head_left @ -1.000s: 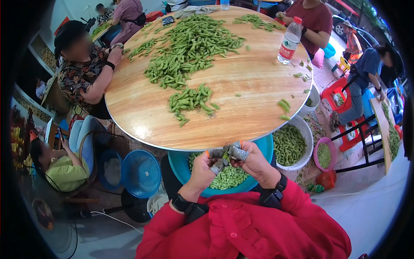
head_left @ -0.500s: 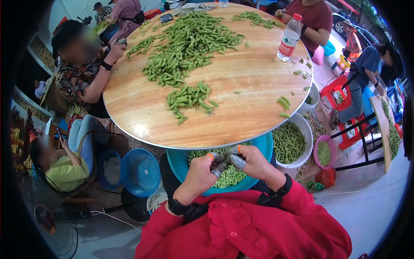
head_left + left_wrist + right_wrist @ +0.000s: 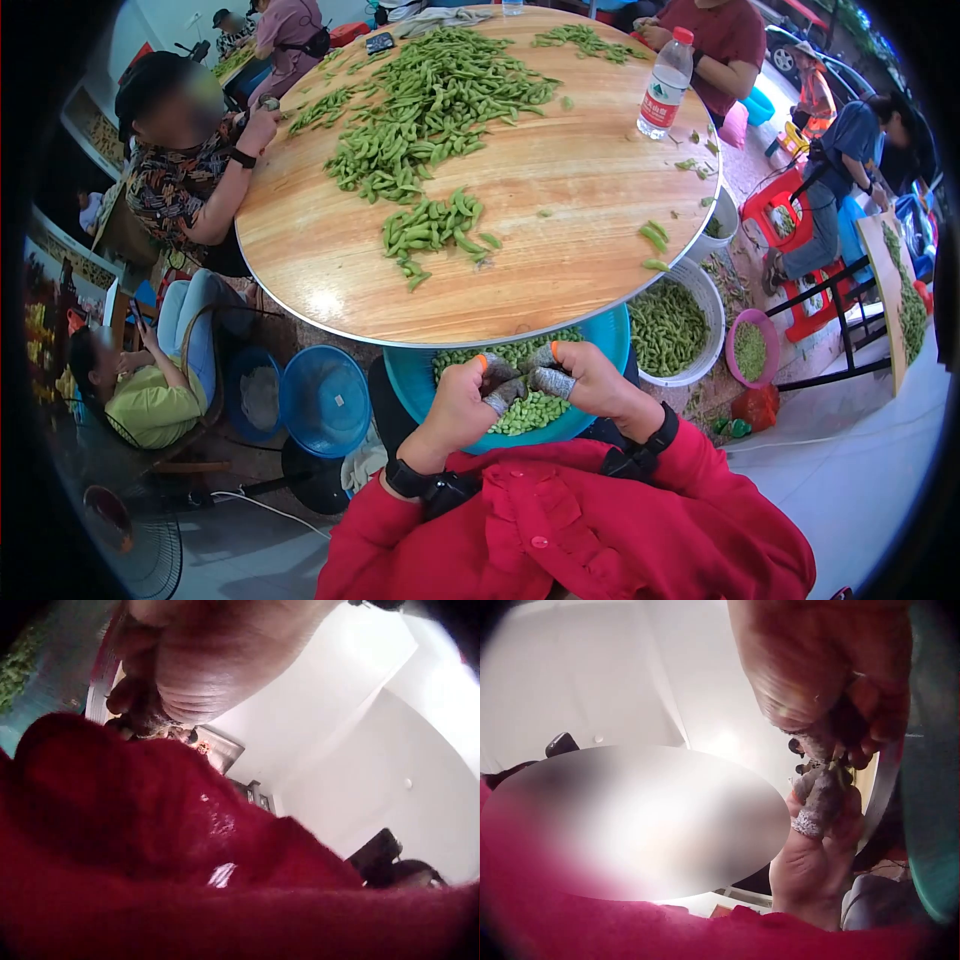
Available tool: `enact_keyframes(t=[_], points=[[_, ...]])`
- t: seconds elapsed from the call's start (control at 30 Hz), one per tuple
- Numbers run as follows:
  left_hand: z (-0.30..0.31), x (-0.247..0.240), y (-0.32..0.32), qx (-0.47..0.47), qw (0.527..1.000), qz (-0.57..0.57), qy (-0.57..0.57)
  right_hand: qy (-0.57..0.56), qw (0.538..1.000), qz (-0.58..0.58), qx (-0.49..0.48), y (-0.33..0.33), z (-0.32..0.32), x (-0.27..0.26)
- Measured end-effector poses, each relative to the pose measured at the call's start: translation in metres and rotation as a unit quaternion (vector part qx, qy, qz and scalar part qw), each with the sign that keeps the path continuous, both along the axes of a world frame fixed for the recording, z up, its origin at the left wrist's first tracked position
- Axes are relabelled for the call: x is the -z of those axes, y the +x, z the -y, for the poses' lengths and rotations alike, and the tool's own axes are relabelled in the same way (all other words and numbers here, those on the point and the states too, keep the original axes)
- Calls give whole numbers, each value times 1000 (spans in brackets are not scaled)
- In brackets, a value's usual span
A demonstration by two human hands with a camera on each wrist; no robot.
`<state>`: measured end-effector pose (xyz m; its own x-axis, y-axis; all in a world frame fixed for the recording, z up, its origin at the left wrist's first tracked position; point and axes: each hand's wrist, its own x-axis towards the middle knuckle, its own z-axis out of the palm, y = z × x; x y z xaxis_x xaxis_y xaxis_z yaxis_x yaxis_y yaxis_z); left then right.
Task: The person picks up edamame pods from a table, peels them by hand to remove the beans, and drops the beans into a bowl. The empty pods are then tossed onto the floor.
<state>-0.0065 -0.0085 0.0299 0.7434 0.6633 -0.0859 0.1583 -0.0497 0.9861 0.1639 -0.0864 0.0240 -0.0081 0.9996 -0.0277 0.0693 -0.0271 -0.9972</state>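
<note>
My left hand (image 3: pixel 460 402) and right hand (image 3: pixel 602 382) meet fingertip to fingertip above a teal basin (image 3: pixel 408 388). Grey wrapping covers the thumbs and some fingers, with orange bands near the knuckles. Both hands have curled fingers, pinching toward each other. Between the fingertips, the right wrist view shows a small sliver of a green soybean pod (image 3: pixel 845 775); the head view hides it. Shelled green beans (image 3: pixel 532 412) lie in the basin below. In the left wrist view, the left hand (image 3: pixel 225 652) is seen from its palm side, above a red sleeve (image 3: pixel 150 817).
A round wooden table (image 3: pixel 560 230) stands just ahead, bearing a large heap of pods (image 3: pixel 430 110), a smaller pile (image 3: pixel 432 226) and a water bottle (image 3: pixel 665 85). Right of the basin is a white tub (image 3: pixel 672 330) of pods; blue basins (image 3: pixel 325 400) stand left. Other people sit around.
A pod showed plainly between the hands a second ago; now the fingers cover it in the head view. The hands have drawn in and turned, thumbs lower.
</note>
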Motion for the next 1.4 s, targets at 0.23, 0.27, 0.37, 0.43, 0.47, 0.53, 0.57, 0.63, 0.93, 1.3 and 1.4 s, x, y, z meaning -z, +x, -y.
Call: enact_keyframes(t=[0.23, 0.27, 0.37, 0.43, 0.47, 0.53, 0.57, 0.63, 0.93, 1.3, 1.4], points=[[-9, 10, 1, 70, 878, 201, -428, -106, 883, -451, -70, -3, -1, 12], [-8, 8, 2, 37, 914, 181, -362, -110, 858, -496, -77, -4, -2, 13], [-2, -4, 7, -65, 983, 116, -126, -70, 905, -419, -6, -4, -3, 12], [3, -5, 9, -128, 987, 65, 68, 32, 974, -218, 45, -9, -7, 5], [1, -5, 10, -130, 989, 63, 35, 84, 988, -112, 70, -10, -9, -1], [-1, -5, 10, -135, 988, 59, -34, 156, 983, 72, 69, -8, -8, -10], [-3, -6, 9, -130, 982, 68, -121, 204, 970, 120, 58, -8, -10, -14], [-10, -9, 5, -116, 946, 86, -291, 258, 947, 184, 50, -8, -10, -13], [-5, 1, 11, -119, 909, 219, -333, 179, 980, 13, 83, -17, -10, -10], [-8, 6, 8, -79, 911, 212, -345, 20, 962, -272, 18, -8, -11, 7], [-13, 6, 8, -80, 895, 196, -392, 75, 981, -178, 24, -8, -14, 6]])
